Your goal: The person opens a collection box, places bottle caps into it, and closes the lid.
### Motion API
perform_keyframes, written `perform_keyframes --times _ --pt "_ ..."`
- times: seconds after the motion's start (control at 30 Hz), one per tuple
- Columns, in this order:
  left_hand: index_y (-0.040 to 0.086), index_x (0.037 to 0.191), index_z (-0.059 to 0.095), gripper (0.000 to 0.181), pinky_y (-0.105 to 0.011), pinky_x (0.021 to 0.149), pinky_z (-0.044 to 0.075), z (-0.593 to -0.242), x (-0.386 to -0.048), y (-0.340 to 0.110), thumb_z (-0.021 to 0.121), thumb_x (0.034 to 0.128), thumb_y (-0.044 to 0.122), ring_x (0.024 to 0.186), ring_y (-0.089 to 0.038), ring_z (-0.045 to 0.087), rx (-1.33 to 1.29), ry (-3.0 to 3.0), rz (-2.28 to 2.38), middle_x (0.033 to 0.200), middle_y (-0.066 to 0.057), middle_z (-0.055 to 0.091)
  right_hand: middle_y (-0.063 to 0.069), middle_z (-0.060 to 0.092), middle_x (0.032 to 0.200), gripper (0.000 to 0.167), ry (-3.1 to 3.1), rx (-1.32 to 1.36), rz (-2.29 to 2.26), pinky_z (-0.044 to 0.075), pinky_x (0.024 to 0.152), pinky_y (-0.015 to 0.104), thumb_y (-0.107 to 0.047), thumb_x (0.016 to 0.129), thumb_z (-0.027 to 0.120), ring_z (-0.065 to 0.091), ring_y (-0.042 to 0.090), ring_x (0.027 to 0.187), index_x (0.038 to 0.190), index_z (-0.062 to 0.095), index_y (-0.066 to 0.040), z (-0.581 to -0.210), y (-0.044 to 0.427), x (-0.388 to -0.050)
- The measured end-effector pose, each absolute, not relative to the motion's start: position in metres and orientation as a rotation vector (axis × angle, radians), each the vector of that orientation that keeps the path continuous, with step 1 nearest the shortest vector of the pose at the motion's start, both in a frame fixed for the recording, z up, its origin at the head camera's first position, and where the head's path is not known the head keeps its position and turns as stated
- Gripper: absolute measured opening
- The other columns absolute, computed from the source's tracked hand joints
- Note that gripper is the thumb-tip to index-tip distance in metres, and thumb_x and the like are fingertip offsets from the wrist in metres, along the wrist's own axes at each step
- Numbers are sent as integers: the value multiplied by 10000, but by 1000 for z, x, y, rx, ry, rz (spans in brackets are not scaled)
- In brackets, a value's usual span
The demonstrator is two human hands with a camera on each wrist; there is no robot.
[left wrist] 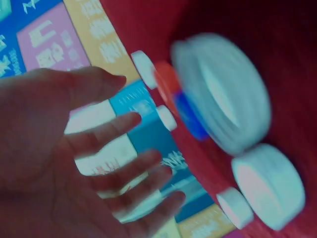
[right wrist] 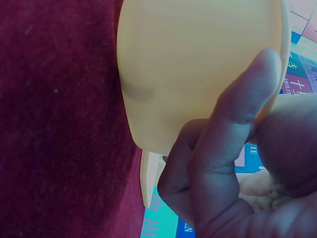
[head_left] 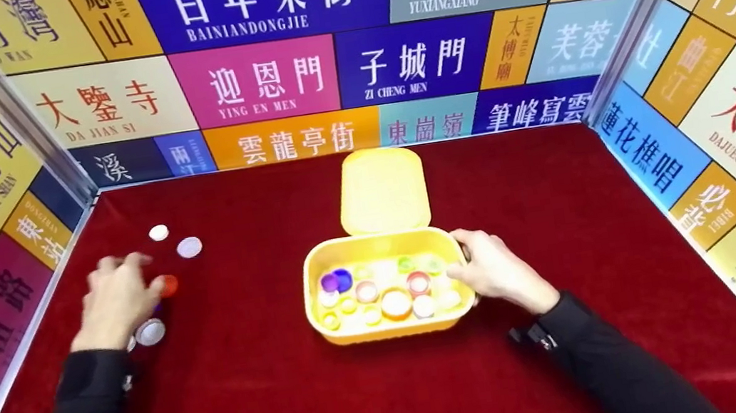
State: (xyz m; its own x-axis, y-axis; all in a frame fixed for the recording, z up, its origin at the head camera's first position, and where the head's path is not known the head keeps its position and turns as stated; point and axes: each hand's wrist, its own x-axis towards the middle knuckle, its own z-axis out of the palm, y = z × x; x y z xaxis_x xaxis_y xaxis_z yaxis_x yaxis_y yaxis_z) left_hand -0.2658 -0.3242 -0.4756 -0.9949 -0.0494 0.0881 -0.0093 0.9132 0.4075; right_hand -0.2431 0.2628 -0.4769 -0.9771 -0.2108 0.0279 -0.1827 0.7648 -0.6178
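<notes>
In the head view my left hand (head_left: 110, 306) is over a loose group of bottle caps on the left. A red cap (head_left: 168, 286) shows beside its thumb, and a white cap (head_left: 151, 332) lies just below the hand. The left wrist view shows that hand's fingers (left wrist: 111, 134) spread with nothing in them, apart from a large whitish cap (left wrist: 247, 94) and a blue cap (left wrist: 190, 115). My right hand (head_left: 501, 273) grips the right rim of a yellow plastic box (head_left: 393, 332), thumb at the inside. Several coloured caps (head_left: 396, 303) lie in the box.
The box's yellow lid (head_left: 382, 190) lies folded back behind it. A small white cap (head_left: 158, 233) and a pale lilac cap (head_left: 189, 247) lie beyond my left hand. Dark red cloth (head_left: 245, 411) covers the table, and printed panels (head_left: 264, 80) wall it at the back and sides.
</notes>
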Motion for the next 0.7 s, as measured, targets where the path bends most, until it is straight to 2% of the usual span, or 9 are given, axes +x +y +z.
perform_keyframes --times 0.13,0.23,0.47,0.7 --pt "-79 1586 541 576 -918 1015 496 -475 -263 -347 628 1105 226 1361 -804 438 169 -3066 -614 1551 -567 379 151 835 1126 463 2903 -320 -1017 650 845 383 -89 971 779 793 290 995 1427 750 -19 -477 263 -243" --pt "-115 1575 521 567 -894 1018 506 -474 -262 -359 616 1087 158 1313 -822 470 170 -3108 -602 1497 -589 405 157 834 1130 466 2895 -317 -1021 659 810 364 -91 978 781 801 291 989 1436 744 -15 -477 263 -242" --pt "-200 1319 688 383 -816 1061 519 -478 -261 -368 668 968 -48 1212 -730 588 41 -3037 -571 1278 -540 635 163 832 1133 475 2902 -310 -1020 664 810 371 -87 978 782 805 306 998 1446 743 -16 -476 264 -242" --pt "-200 1137 757 273 -809 1018 545 -482 -259 -366 639 906 -110 1145 -729 627 14 -2979 -541 1155 -496 707 161 837 1145 485 2898 -308 -1011 663 839 384 -84 975 765 803 304 1014 1455 742 -21 -476 263 -242"
